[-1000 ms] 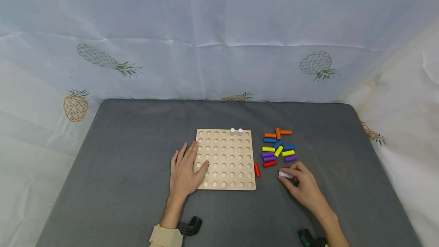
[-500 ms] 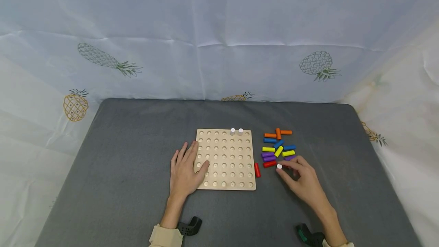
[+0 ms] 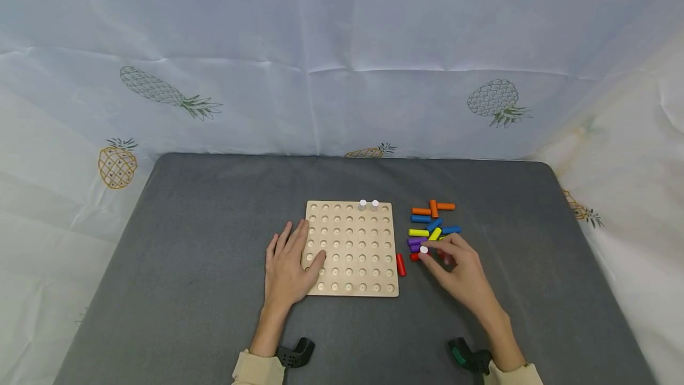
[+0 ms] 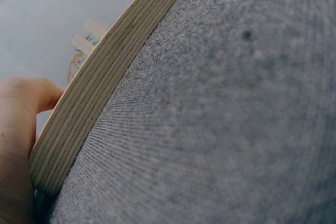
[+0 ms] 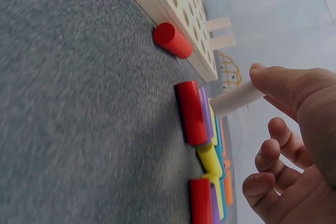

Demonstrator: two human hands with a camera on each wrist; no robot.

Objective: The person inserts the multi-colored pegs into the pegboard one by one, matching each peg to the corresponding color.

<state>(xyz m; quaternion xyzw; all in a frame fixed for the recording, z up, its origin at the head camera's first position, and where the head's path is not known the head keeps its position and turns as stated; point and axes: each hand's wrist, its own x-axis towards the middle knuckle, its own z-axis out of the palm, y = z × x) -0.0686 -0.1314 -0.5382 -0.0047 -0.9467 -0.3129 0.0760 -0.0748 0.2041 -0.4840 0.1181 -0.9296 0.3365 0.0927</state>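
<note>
A square wooden pegboard [image 3: 342, 249] with rows of round holes lies in the middle of the table. Two white pegs [image 3: 369, 205] stand upright in its far row, toward the right. My left hand [image 3: 288, 269] rests against the board's left side, fingers extended along the edge and thumb lying on top. Right of the board, my right hand [image 3: 462, 272] pinches another white peg [image 5: 236, 99] between thumb and index finger, over the loose coloured pegs. In the right wrist view this peg is tilted, and the other fingers are curled loosely below it.
Loose orange [image 3: 434, 208], blue [image 3: 420, 218], yellow [image 3: 418, 233], purple [image 3: 417, 242] and red pegs [image 5: 191, 113] lie right of the board. A single red peg [image 3: 401, 265] lies close to the board's right edge. A pineapple-print curtain [image 3: 331, 106] hangs behind the grey table [image 3: 214, 207].
My right hand has moved left and away from me with the white peg, which has turned from lying sideways to end-up. The left hand and board have stayed put.
</note>
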